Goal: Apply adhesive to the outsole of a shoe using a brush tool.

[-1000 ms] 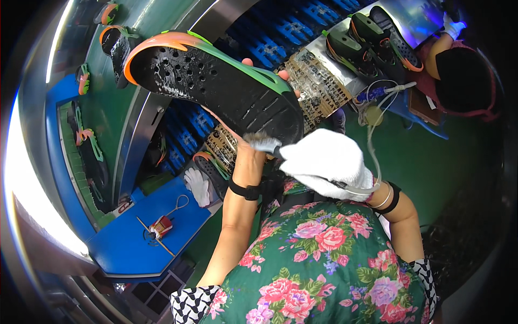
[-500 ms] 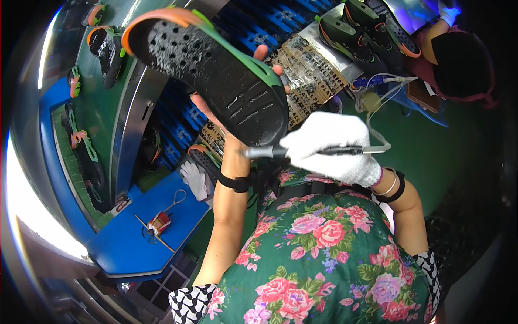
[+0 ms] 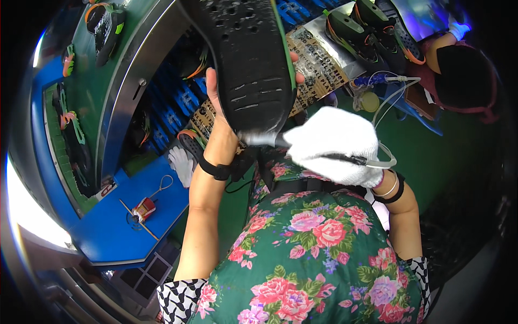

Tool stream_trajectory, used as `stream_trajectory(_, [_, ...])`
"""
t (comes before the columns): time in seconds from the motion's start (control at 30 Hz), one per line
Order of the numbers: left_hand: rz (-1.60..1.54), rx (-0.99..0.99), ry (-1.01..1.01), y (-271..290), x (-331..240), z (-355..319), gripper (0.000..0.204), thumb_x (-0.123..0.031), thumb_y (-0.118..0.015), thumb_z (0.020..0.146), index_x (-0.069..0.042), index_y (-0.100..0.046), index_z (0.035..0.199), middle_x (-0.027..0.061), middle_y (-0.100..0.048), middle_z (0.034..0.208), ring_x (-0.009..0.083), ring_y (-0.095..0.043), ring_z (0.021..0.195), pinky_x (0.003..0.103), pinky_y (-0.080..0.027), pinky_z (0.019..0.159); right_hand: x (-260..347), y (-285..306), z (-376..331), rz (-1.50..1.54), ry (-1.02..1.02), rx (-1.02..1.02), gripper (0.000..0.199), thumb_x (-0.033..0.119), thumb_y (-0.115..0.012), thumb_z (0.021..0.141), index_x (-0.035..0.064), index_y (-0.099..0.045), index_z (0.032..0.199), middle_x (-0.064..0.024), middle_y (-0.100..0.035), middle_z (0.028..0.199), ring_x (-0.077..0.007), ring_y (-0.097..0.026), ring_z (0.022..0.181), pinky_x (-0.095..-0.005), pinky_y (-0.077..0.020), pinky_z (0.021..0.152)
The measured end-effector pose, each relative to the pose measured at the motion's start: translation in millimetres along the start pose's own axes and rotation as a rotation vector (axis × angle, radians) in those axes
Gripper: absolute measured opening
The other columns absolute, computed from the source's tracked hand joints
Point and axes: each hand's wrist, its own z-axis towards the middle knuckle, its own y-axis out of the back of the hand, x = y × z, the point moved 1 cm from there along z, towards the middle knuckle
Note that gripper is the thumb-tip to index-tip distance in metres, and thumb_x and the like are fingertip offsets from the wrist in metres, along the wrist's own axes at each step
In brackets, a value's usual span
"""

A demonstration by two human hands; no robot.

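In my bare left hand [image 3: 216,100] is a black shoe [image 3: 252,70] with a green edge, underside toward me; its far end runs out of the top of the view. My thumb lies along its left side and fingertips wrap its right side; the palm is behind it. Holes pierce the upper part of the underside, and wet, shiny streaks cross it. My right hand [image 3: 334,143], in a white knit glove, is closed round a brush [image 3: 261,139] with a pale tube trailing from its handle. The motion-blurred brush tip is at the shoe's near end.
Several shoes [image 3: 350,40] stand at the upper right, beside a person [image 3: 464,81]. A green conveyor belt [image 3: 129,32] carries shoe parts on the left. White gloves [image 3: 181,164] and a red-wrapped item [image 3: 144,209] lie on a blue table [image 3: 108,237]. Printed cardboard [image 3: 318,73] lies behind the shoe.
My left hand has turned the shoe more upright and raised it, so its orange end has left the view. The brush has moved slightly right and up along the shoe's near end.
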Motion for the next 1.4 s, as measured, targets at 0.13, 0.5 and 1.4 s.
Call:
stream_trajectory(0.13, [-0.076, -0.047, 0.152, -6, -10, 3, 0.117, -0.083, -0.061, 0.083, -0.001, -0.032, 0.161, 0.0337, -0.042, 0.153, 0.0530, -0.055, 0.130, 0.060, -0.057, 0.102, -4, -13, -7, -0.219, 0.113, 0.023, 0.027, 0.008, -0.085, 0.081, 0.0092, -0.079, 0.107, -0.0101, -0.078, 0.099, -0.0261, -0.072, 0.082, -0.0352, -0.0587, 0.070])
stream_trajectory(0.5, [0.294, -0.406, 0.329, 10, -22, -9, 0.107, -0.075, -0.056, 0.088, 0.000, -0.034, 0.161, 0.0353, -0.041, 0.156, 0.0542, -0.055, 0.132, 0.059, -0.048, 0.112, -6, 0, -2, -0.182, 0.134, 0.077, 0.024, 0.004, -0.082, 0.080, 0.0087, -0.081, 0.104, -0.0122, -0.079, 0.108, -0.0271, -0.074, 0.086, -0.0368, -0.0593, 0.077])
stream_trajectory(1.4, [0.224, -0.555, 0.515, -21, -43, 8, 0.033, -0.030, -0.067, 0.096, -0.003, -0.077, 0.110, 0.0119, -0.079, 0.099, 0.0200, -0.074, 0.079, 0.030, -0.060, 0.074, -5, -9, -9, -0.286, 0.202, 0.206, 0.029, 0.010, -0.082, 0.084, 0.0133, -0.079, 0.112, -0.0070, -0.077, 0.111, -0.0255, -0.073, 0.086, -0.0354, -0.0588, 0.072])
